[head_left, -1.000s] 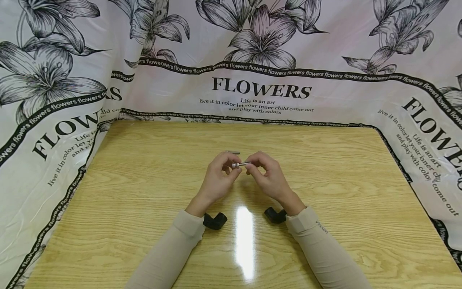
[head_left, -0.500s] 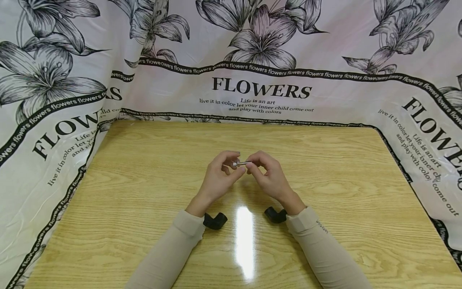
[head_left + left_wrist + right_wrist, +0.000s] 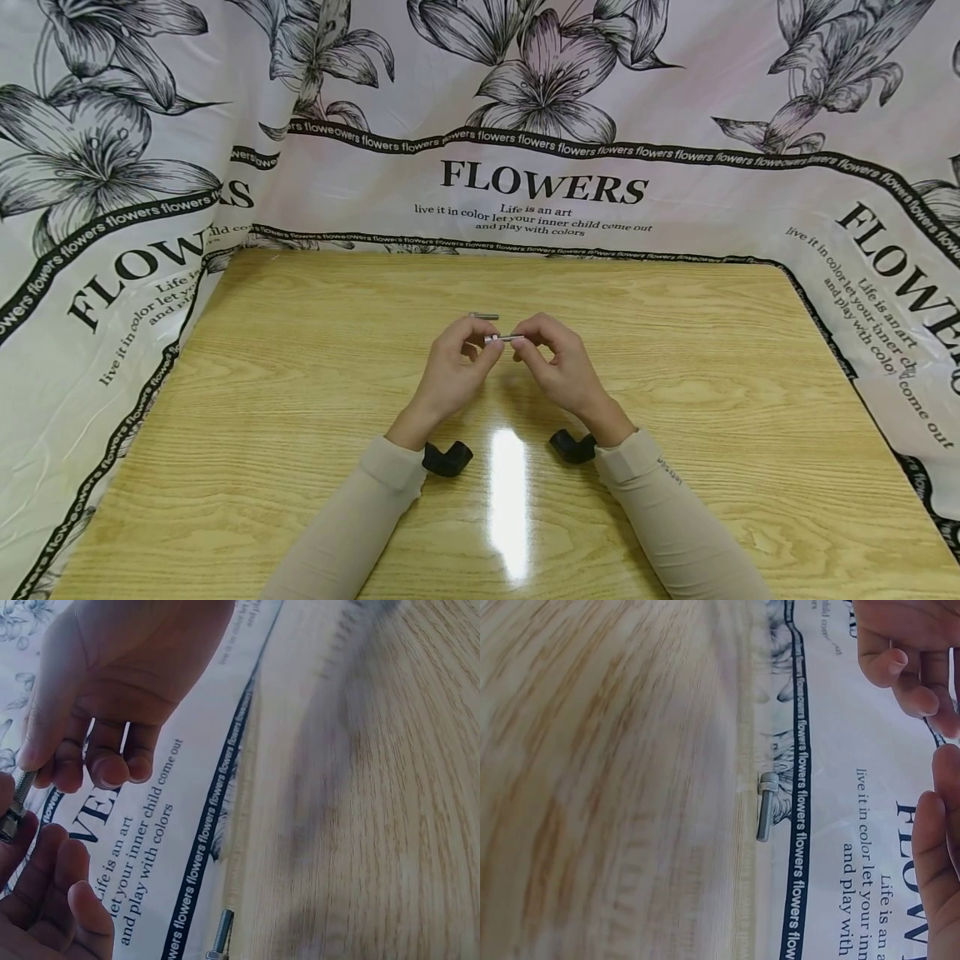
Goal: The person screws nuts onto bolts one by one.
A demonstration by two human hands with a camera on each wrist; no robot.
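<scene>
Between both hands, above the table, a metal bolt (image 3: 510,337) lies nearly level. My left hand (image 3: 453,367) pinches its thicker left end with thumb and index finger; a nut (image 3: 9,826) shows there in the left wrist view. My right hand (image 3: 562,367) pinches the shank's other end between thumb and forefinger. The right wrist view leaves the held bolt out of sight. A second bolt (image 3: 486,317) lies on the table just beyond my left fingers. In the right wrist view, this loose bolt (image 3: 766,810) appears to carry a nut near its head.
A black bent piece (image 3: 447,459) sits beside the left cuff, and a similar black piece (image 3: 572,447) beside the right cuff. The wood-grain table (image 3: 300,417) is bordered at back and sides by a flower-printed curtain (image 3: 540,200).
My left thumb and index finger spread apart half a second ago and now pinch the bolt's end again. That index finger has drawn back, uncovering the loose bolt. My right hand stays nearly still.
</scene>
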